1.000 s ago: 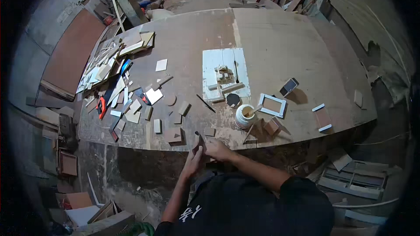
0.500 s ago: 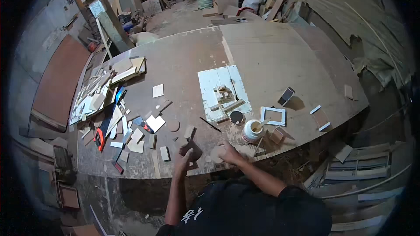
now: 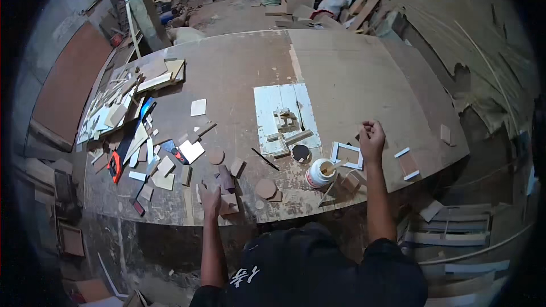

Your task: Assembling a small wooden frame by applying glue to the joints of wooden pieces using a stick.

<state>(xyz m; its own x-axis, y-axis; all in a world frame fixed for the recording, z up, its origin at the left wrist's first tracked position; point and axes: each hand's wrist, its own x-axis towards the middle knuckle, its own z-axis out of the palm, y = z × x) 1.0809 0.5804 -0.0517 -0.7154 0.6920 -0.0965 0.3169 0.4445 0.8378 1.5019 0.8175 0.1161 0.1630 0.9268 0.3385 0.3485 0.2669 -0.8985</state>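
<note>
My left hand [image 3: 210, 198] is low over the near edge of the workbench, its fingers apart. Beside it lie a curled brown sheet that looks like sandpaper [image 3: 226, 178] and a wooden block [image 3: 229, 204]. My right hand [image 3: 372, 136] is further out, just above a small white-edged rectangular frame [image 3: 347, 156]. Its fingers are curled together, and whatever they grip is hidden. Between my hands lies a round wooden disc [image 3: 265, 189]. An open white jar of glue [image 3: 320, 175] with a stick in it stands nearer the right hand.
A white board [image 3: 264, 102] carries small wooden pieces and strips. By the jar sits a dark round lid [image 3: 300, 153]. At left are a saw with an orange handle [image 3: 115, 167], a red-and-black utility knife [image 3: 180, 155] and a heap of offcuts [image 3: 116, 115]. A brown panel with white ends [image 3: 408, 165] lies at right.
My left hand has set down the brown sheet and moved slightly left. The right hand has left the round disc and reached out to the right, covering the spot of a small upright block.
</note>
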